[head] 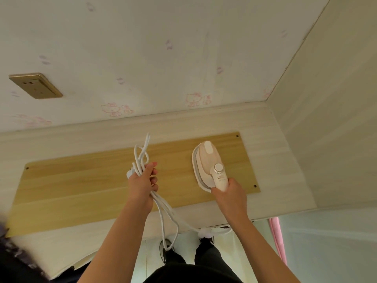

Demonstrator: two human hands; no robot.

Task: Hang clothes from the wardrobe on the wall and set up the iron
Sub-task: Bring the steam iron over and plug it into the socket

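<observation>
– Wallpapered wall (163, 58) at the back, pale desk (275, 160) butted against it, and a long wooden board (81, 180) lying flat on the desk. Is that where the iron goes?

– Looks so. The iron (206, 160) is over the board's right end, sole down, nose toward the wall and handle toward the person. I can't tell whether it rests on the wood or hovers just above it.

– Who has it?

– The right hand (229, 194), fingers wrapped round the handle from behind. So its long axis runs straight away from that grip, leaning a little left.

– And the other hand?

– The left hand (141, 182) is clenched round a bunch of white cord (140, 154). Loops stick up past the fingers and the rest hangs below the fist, over the desk's near edge. A white lump shows at the thumb side. It may be the plug, but I can't be sure.

– Where would it plug in?

– A gold socket (35, 85) sits on the wall, up and well to the left. That's what matters, I'd say: it lies left of both hands, the cord hand is the nearer one, and the iron is on the far side from it. I'd guess the bundle must be shaken loose first, or the cord will drag the iron across the board.
</observation>
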